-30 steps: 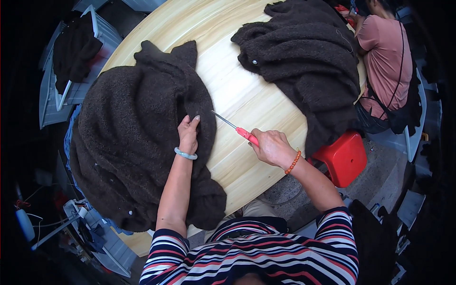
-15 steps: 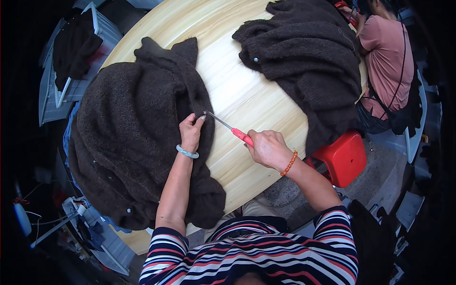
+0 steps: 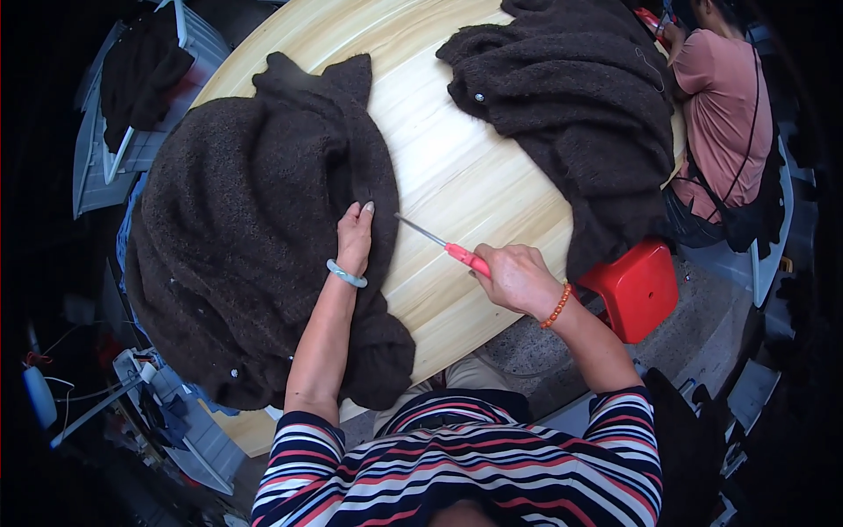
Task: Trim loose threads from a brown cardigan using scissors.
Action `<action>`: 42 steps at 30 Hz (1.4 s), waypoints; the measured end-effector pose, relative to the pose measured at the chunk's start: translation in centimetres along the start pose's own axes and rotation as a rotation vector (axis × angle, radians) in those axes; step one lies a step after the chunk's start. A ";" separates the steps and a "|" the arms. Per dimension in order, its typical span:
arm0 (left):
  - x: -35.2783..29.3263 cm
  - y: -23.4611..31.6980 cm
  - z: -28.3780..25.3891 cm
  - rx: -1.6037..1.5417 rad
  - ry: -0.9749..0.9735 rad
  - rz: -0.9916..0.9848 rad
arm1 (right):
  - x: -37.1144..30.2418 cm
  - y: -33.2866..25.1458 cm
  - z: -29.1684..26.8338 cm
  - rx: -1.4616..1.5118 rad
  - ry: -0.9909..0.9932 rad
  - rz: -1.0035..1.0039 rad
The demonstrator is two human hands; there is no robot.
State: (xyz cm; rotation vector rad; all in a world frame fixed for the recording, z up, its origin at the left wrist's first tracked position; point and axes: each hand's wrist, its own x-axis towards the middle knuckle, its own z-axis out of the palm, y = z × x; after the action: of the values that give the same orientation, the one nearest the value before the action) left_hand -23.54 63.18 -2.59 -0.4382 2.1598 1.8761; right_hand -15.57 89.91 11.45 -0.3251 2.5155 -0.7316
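A dark brown knit garment [image 3: 237, 202] with a fuzzy surface lies bunched over the left of the table. My left hand [image 3: 355, 230], with a pale bangle on its wrist, rests on it close to its right edge. Thumb and fingers are drawn together there; whether they pinch anything is too small to see. My right hand [image 3: 520, 279], wearing an orange bead bracelet, grips a slim red-handled tool [image 3: 465, 258] with a thin metal shaft. The tool's tip points at the garment's edge, a little apart from my left fingertips. Its exact kind cannot be made out.
The round wooden table [image 3: 439, 176] also bears a second dark knit garment [image 3: 562, 97] at the right. A red stool [image 3: 641, 294] stands below it. A co-worker in a pink shirt [image 3: 724, 114] sits far right. Plastic crates [image 3: 158, 162] flank the left side.
My right hand has drawn the tool slightly right and down, so its tip has left my left fingertips. The view has shifted a little.
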 end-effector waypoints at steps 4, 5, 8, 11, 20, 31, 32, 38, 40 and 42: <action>-5.2 2.9 -0.5 0.783 -0.033 0.127 | -1.6 1.6 0.0 -0.017 -0.006 0.077; -6.0 2.7 -1.1 0.854 -0.045 0.183 | -1.9 1.7 0.0 -0.035 -0.009 0.073; -8.1 2.5 -1.6 0.253 -0.073 0.022 | -2.5 1.3 0.3 -0.052 -0.023 0.058; -9.1 1.6 -1.4 -0.181 0.020 -0.108 | -2.8 0.5 0.5 -0.044 -0.021 0.012; -10.3 0.8 -2.0 -0.352 0.072 -0.195 | -4.1 -2.0 -0.3 0.004 -0.190 -0.169; -13.4 1.7 -1.8 -0.525 0.072 -0.206 | -6.2 -3.5 -0.9 -0.138 -0.188 -0.191; -13.9 2.0 -2.0 -0.520 0.073 -0.194 | -6.6 -3.8 -1.1 -0.115 -0.224 -0.245; -19.2 6.4 -4.6 0.270 0.116 0.265 | -6.6 -5.3 -1.3 -0.138 -0.056 -0.106; -20.8 8.2 -6.6 0.714 0.433 0.733 | -6.8 -6.0 -0.7 -0.112 0.049 -0.114; -21.3 9.9 -8.3 0.873 0.643 0.693 | -6.6 -6.9 -0.3 -0.087 0.101 -0.120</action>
State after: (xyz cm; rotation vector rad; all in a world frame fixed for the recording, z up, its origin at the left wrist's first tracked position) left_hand -7.53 57.55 15.69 -0.0911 3.6001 0.7977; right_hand -9.55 86.64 18.14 -0.4845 2.6470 -0.7010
